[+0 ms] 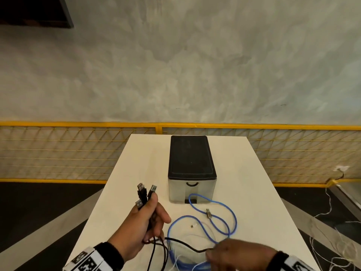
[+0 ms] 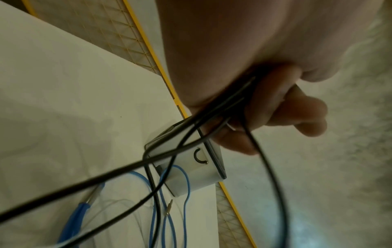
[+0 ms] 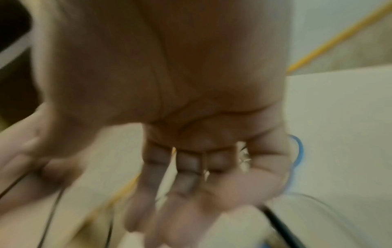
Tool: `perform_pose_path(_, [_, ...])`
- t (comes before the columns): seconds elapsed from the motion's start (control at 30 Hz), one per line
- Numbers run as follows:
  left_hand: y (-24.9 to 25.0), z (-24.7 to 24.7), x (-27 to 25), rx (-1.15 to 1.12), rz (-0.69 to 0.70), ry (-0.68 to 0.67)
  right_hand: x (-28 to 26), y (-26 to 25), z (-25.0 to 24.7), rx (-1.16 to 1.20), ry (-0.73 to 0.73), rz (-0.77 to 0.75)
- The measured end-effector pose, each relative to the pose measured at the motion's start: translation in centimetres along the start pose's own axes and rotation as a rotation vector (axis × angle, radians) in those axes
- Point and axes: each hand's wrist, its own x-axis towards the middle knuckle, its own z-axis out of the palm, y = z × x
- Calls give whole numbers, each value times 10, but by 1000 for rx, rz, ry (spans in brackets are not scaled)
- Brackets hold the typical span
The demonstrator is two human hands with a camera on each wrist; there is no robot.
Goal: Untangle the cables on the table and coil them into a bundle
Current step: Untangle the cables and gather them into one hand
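My left hand (image 1: 150,218) grips a bunch of black cables (image 1: 154,214) upright, their USB plugs (image 1: 142,189) sticking out above the fingers. In the left wrist view the fingers (image 2: 286,109) curl round the black cables (image 2: 212,120), which trail down to the table. A blue cable (image 1: 224,216) lies in loose loops on the white table (image 1: 263,192), crossed by a thin white cable (image 1: 195,235). My right hand (image 1: 234,251) hovers blurred over the near loops where a black cable strand (image 1: 187,244) ends. Its fingers (image 3: 169,193) are stretched out with the thumb apart.
A grey box with a black lid (image 1: 192,169) stands mid-table behind the cables, also seen from the left wrist as the box (image 2: 199,169). A yellow mesh fence (image 1: 78,151) runs behind the table. Loose white wires (image 1: 332,241) lie on the floor at the right.
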Motion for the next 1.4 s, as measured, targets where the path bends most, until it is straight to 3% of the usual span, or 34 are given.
perform_pose_path(0.03, [1,-1,-2,16,-8,-13,6,-3,-4,97,75,-5])
perform_pose_path(0.1, [0,-1,-5,63,-14,-36,25,5,-20,212,385,-34])
perform_pose_path(0.17, [0,-2,-6,97,-19,-53,56,17,-38,21,705,-46])
perform_pose_path(0.2, [0,-2,-6,102,-25,-67,71,21,-41,-136,749,-10])
perform_pose_path(0.27, [2,0,-7,90,-35,-107,101,34,-45,-462,685,106])
perform_pose_path(0.33, [4,3,-6,114,-37,-132,122,51,-47,-610,606,191])
perform_pose_path(0.53, [-3,9,3,80,-46,-27,141,84,-32,-649,597,346])
perform_pose_path(0.63, [-5,15,7,55,-1,15,138,85,-26,-647,594,329])
perform_pose_path(0.73, [-6,22,15,11,10,58,133,79,-33,-456,665,207])
perform_pose_path(0.87, [-7,32,30,-91,-28,110,99,44,-33,-159,840,-141])
perform_pose_path(1.03, [3,61,39,-70,-38,62,48,-9,-12,40,867,-524])
perform_pose_path(1.27, [5,87,40,-1,11,-12,28,-35,14,59,810,-705])
perform_pose_path(1.4, [2,84,38,16,27,-16,23,-36,20,15,801,-715])
